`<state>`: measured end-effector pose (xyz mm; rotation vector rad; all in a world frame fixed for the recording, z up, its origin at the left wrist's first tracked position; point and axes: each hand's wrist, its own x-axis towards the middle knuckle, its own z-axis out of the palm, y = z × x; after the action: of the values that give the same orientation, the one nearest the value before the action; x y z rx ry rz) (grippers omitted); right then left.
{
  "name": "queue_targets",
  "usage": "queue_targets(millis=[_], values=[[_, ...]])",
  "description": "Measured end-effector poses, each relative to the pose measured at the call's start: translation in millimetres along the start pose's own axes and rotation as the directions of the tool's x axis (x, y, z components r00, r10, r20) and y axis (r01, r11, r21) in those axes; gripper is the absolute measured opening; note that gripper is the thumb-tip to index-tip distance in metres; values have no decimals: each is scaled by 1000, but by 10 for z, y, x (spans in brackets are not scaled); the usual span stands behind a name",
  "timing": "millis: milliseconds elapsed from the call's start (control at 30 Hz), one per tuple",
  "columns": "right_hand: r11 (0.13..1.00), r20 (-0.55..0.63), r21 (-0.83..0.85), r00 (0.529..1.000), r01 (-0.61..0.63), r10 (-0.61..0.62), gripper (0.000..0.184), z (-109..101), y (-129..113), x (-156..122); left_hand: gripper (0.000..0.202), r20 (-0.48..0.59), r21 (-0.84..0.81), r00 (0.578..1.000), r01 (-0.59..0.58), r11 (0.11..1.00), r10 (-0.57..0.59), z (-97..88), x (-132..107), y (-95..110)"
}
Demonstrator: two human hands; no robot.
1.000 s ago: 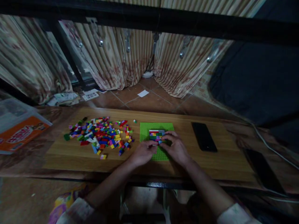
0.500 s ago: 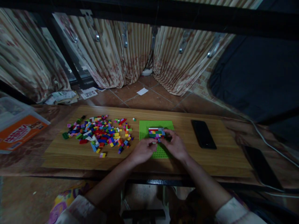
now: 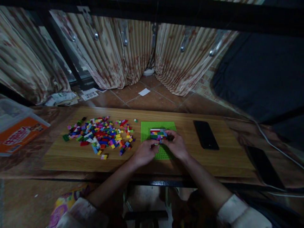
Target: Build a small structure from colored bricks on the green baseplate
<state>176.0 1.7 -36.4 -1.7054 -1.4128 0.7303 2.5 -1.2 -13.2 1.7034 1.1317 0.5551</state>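
Pressing unevenly could pop the brick block (image 3: 157,134) apart on the green baseplate (image 3: 145,126). My right hand (image 3: 176,145): half-curled, its right end; left hand (image 3: 146,152): nearly pinched, near edge. Can't tell either grip.

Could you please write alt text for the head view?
A person's left hand and right hand are at a multicoloured brick build over a green baseplate. Loose bricks lie to the left and a flat black device to the right, on a wooden board.
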Motion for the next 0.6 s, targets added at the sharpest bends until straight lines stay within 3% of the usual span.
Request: queue_targets(millis=[300,500,600], values=[[1000,-12,6,1000,11,-11,37,-5,-28,-23,35,6,-1,1000,21,1000,-21,-111,-9,-4],[999,-85,23,996,42,-40,35,-136,-6,27,34,-141,-65,990,17,998,-26,-483,8,-43],[973,-32,-114,978,203,-207,37,-169,-69,22,31,-235,-24,972,-14,1000,8,-768,-7,-77]])
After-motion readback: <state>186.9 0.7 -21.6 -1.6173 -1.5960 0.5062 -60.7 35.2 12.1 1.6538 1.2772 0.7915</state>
